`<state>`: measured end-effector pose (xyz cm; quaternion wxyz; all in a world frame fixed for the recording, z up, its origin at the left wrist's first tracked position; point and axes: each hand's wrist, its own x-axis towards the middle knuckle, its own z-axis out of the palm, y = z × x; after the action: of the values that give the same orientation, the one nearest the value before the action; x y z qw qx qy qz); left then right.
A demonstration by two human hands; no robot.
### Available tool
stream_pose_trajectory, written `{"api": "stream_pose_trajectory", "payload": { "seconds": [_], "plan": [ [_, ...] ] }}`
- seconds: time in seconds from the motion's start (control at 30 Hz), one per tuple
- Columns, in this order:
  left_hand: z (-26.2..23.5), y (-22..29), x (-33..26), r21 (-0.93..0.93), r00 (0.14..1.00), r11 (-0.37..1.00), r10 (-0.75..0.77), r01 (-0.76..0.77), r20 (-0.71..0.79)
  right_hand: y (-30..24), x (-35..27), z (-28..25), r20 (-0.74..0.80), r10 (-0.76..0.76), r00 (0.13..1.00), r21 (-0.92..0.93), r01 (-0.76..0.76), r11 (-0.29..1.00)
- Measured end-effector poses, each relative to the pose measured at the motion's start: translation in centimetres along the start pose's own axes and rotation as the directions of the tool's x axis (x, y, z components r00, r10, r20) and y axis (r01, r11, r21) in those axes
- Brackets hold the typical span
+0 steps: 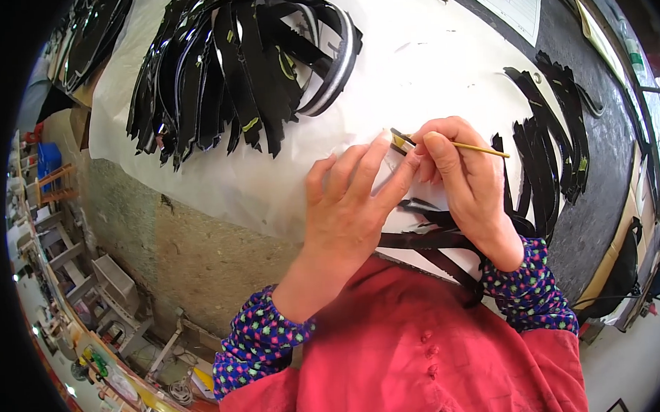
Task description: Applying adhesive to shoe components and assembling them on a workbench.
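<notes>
Over the white sheet, my two hands meet at a small strip end with a dark edge and a yellowish patch. My left hand steadies it between thumb and forefinger, the other fingers bent on the sheet. A thin brush with a yellow-brown handle is pinched in my right hand; its dark end lies against the strip end. Most of the piece is hidden under my fingers. Black strips, some glossy, run below my hands and under my right wrist.
A big heap of black strips, some with yellow-green marks, covers the far left of the white sheet. More black strips lie at the right. Paper rests on the dark table at the far right. A blue container stands beyond the left edge.
</notes>
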<state>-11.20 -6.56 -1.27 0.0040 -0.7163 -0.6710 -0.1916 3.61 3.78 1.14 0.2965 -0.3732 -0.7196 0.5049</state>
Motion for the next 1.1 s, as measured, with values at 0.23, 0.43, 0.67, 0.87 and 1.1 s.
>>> {"api": "stream_pose_trajectory", "payload": {
  "seconds": [0.23, 0.43, 0.67, 0.87, 1.1],
  "plan": [
    [0.3, -0.1, -0.2, 0.017, 1.000, 1.000, 0.004, -0.004, -0.025, 0.5, 0.2, 0.3, 0.053, -0.077, 0.996, -0.165, 0.084, 0.983],
    [0.5, 0.0, -0.2, 0.010, 1.000, 1.000, -0.003, 0.003, -0.028, 0.7, 0.5, 0.4, 0.085, -0.192, 0.978, -0.243, 0.207, 0.948],
    [0.6, 0.1, -0.2, 0.017, 0.999, 1.000, -0.001, 0.001, -0.039, 0.1, 0.2, 0.6, 0.071, -0.080, 0.994, -0.208, 0.093, 0.974],
    [0.6, 0.1, -0.2, 0.019, 1.000, 1.000, -0.002, 0.003, -0.025, 0.9, 0.4, 0.4, 0.088, -0.159, 0.983, -0.209, 0.175, 0.962],
    [0.6, 0.0, -0.1, 0.018, 0.999, 1.000, 0.000, 0.000, -0.044, 0.4, 0.5, 0.2, 0.098, -0.107, 0.989, -0.197, 0.124, 0.973]
  ]
}}
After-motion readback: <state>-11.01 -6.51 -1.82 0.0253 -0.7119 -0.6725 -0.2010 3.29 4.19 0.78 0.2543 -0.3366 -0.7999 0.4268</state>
